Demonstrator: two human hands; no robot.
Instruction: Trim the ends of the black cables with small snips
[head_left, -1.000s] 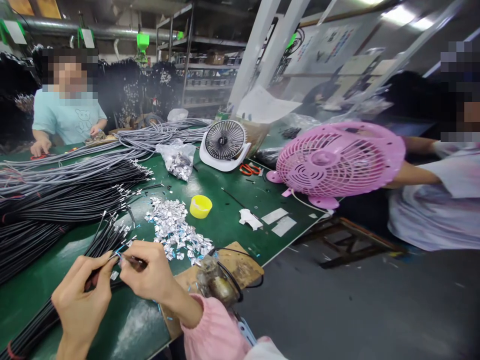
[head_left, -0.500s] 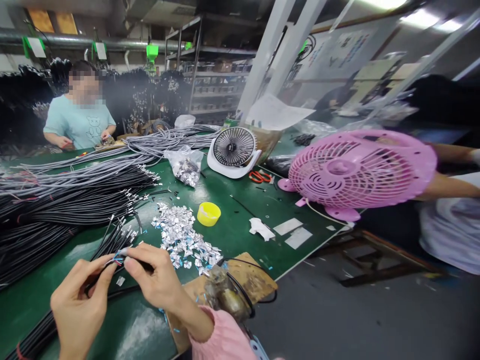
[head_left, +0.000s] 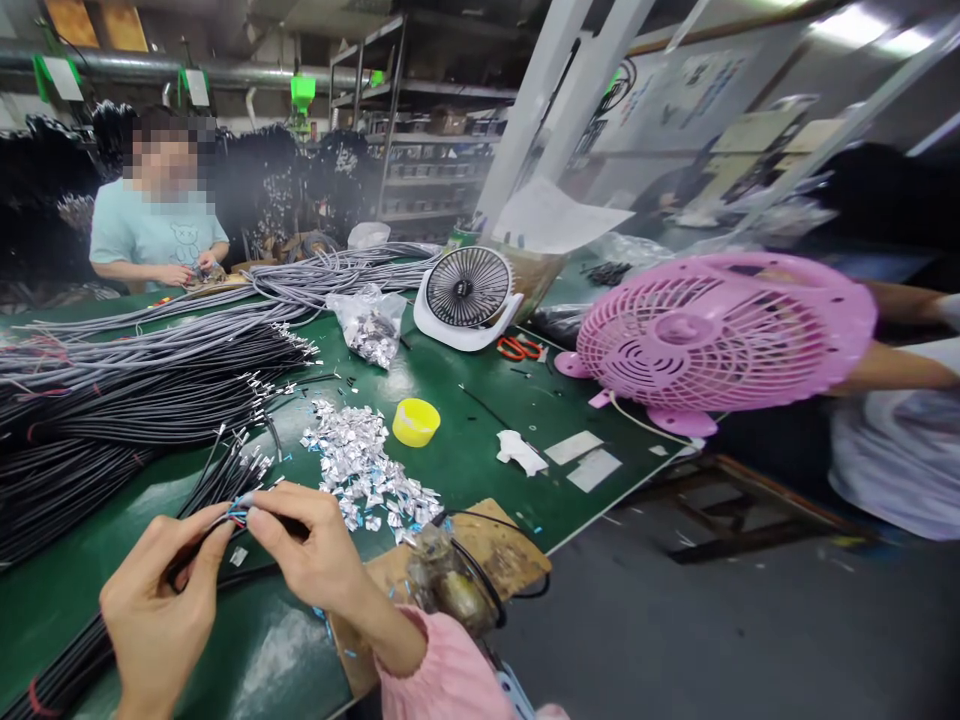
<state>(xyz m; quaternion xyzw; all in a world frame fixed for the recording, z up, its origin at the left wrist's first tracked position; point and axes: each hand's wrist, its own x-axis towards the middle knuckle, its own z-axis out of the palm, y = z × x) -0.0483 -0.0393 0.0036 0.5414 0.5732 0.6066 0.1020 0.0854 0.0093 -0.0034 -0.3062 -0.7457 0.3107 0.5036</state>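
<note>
My left hand (head_left: 169,590) is closed on a black cable near its stripped end, at the lower left. Thin coloured wires (head_left: 238,510), blue and red among them, fan out from that end between both hands. With thumb and forefinger together, my right hand (head_left: 304,540) pinches these wires from the right. Just behind the hands lie black cables with pale tips (head_left: 240,455). A heap of silvery foil scraps with blue bits (head_left: 367,465) is spread beyond my right hand. Under my left wrist runs a bundle of black cables (head_left: 71,665) tied with a red band.
A small metal machine on a wooden board (head_left: 450,580) stands by my right forearm. Farther off are a yellow ring-shaped tub (head_left: 416,423), a bag of scraps (head_left: 371,328), a white fan (head_left: 469,290), orange-handled scissors (head_left: 521,348) and a pink fan (head_left: 697,335). A co-worker (head_left: 161,225) sits across the table.
My hands have barely moved; the wires between my fingertips look slightly more spread. Across the table, the co-worker's hands have come closer together. The camera view has shifted a little.
</note>
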